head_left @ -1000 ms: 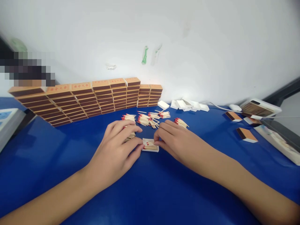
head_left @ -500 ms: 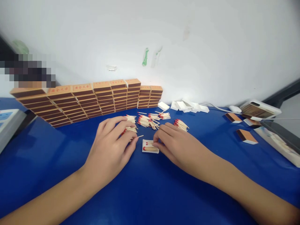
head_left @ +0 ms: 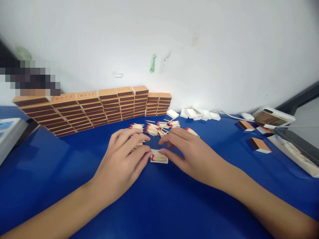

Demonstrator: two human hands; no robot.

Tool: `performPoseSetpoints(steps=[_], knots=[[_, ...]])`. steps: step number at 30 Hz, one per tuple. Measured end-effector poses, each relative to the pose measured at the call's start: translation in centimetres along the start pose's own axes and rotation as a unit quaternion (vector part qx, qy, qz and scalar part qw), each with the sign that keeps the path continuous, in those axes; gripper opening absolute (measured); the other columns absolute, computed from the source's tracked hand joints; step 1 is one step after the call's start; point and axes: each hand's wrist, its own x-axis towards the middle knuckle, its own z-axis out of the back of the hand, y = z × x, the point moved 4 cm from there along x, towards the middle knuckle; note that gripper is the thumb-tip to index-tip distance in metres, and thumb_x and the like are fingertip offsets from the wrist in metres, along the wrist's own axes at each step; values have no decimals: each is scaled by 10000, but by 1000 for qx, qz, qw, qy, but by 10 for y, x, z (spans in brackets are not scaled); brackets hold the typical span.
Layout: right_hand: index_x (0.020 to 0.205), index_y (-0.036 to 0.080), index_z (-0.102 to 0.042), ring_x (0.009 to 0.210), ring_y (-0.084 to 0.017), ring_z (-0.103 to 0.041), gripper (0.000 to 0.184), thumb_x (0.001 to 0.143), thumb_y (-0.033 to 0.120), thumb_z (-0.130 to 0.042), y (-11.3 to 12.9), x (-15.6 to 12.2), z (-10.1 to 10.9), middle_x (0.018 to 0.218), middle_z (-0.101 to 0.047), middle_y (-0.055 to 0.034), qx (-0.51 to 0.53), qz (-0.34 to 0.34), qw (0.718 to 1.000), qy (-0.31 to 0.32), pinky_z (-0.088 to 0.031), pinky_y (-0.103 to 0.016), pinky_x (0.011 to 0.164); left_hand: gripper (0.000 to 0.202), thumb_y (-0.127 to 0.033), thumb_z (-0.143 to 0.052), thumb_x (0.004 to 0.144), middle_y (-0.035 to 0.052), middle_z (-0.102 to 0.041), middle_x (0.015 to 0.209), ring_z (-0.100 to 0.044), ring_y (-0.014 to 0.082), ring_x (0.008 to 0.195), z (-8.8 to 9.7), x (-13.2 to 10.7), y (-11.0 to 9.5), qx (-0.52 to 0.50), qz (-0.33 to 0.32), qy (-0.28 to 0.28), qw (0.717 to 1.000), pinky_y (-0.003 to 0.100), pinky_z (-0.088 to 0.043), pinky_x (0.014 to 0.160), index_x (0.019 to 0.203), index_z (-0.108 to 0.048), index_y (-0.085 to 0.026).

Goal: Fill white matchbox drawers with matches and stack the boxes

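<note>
A small white matchbox tray (head_left: 159, 158) with red-tipped matches in it lies on the blue table (head_left: 159, 205). My left hand (head_left: 122, 159) rests palm down at the tray's left end, fingertips touching it and lying over a bunch of matches. My right hand (head_left: 189, 151) is at the tray's right end, thumb against its edge, fingers spread above it. Loose match bundles (head_left: 157, 127) lie just behind both hands.
A long wall of stacked brown matchboxes (head_left: 94, 108) runs along the back left. Empty white trays (head_left: 199, 113) lie at the back centre. Matchbox sleeves (head_left: 259, 145), a phone (head_left: 274, 117) and a white device (head_left: 296, 151) are at the right. A grey box (head_left: 7, 132) sits far left.
My left hand went back to the matches, then returned to the tray's left end. My right hand's fingers lifted and spread over the tray. The tray stayed in place.
</note>
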Motion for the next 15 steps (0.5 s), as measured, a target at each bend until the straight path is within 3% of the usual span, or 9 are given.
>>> performPoseSetpoints(steps=[5, 11, 13, 15], knots=[[1010, 196, -656, 936, -212, -641, 78, 1065, 196, -601, 4, 0, -3, 963, -685, -60, 51, 41, 998, -2, -524, -347, 811, 89, -106, -686, 992, 76, -750, 1212, -624, 295, 1256, 0, -1, -4, -16, -30, -21, 999, 515, -454, 1111, 1028, -700, -186], [1040, 191, -674, 969, -210, -644, 87, 1071, 208, -594, 6, 0, -6, 1025, -693, -69, 59, 52, 996, 29, -515, -338, 828, 96, -105, -686, 995, 79, -752, 1234, -620, 289, 1288, -1, -2, -5, -21, -45, -10, 999, 533, -430, 1148, 1035, -712, -188], [1021, 189, -678, 959, -217, -645, 106, 1068, 194, -583, 3, 0, -1, 1021, -688, -76, 47, 49, 997, 39, -513, -342, 813, 104, -154, -689, 1007, 95, -735, 1317, -598, 303, 1340, 0, -2, -5, -15, -40, -7, 999, 543, -424, 1161, 1099, -717, -193], [1000, 194, -688, 939, -223, -644, 111, 1050, 179, -590, -11, 1, 7, 1020, -684, -79, 22, 21, 999, 42, -507, -349, 797, 261, -275, -700, 1019, 137, -671, 1449, -541, 342, 1423, -1, -2, -5, -1, -33, 7, 999, 577, -408, 1182, 1261, -692, -179]])
